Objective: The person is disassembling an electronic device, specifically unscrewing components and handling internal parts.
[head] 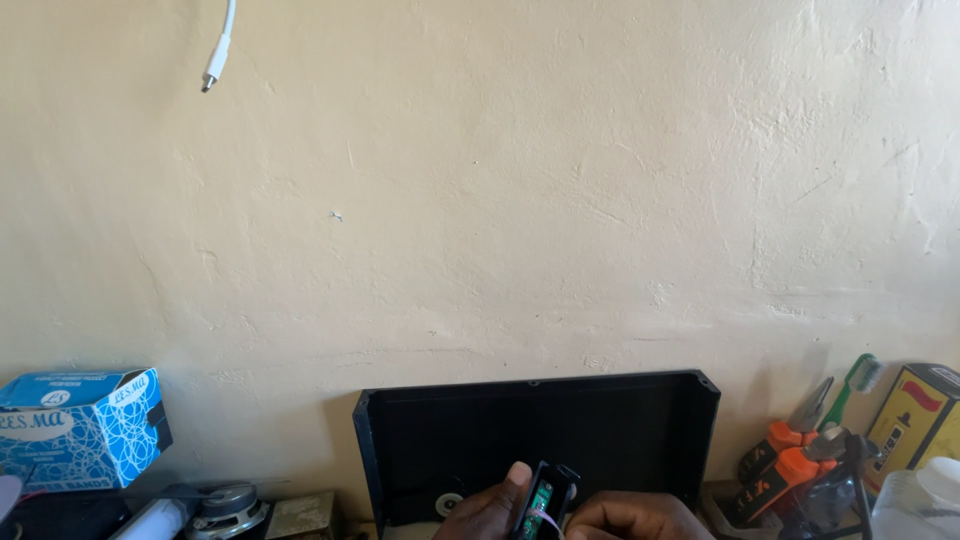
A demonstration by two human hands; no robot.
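**Small black device held open at bottom edge of view**

Small black device (545, 493), casing open, green circuit board showing inside with a pink wire across it. Sits low centre, in front of a black shallow tray (690, 420) propped upright against the cream wall (500, 200).

Left hand (490, 510): thumb up against the device's left side, fingers closed round it. Right hand (635, 515): knuckles only in view, touching the device's lower right; whether it grips, cannot tell.

Left side: blue cardboard box (80, 425), round speaker (228, 500) just beside it. Right side: orange-handled pliers (790, 450), green toothbrush (852, 385), yellow box (915, 415). White cable plug (215, 65) hangs at upper left.
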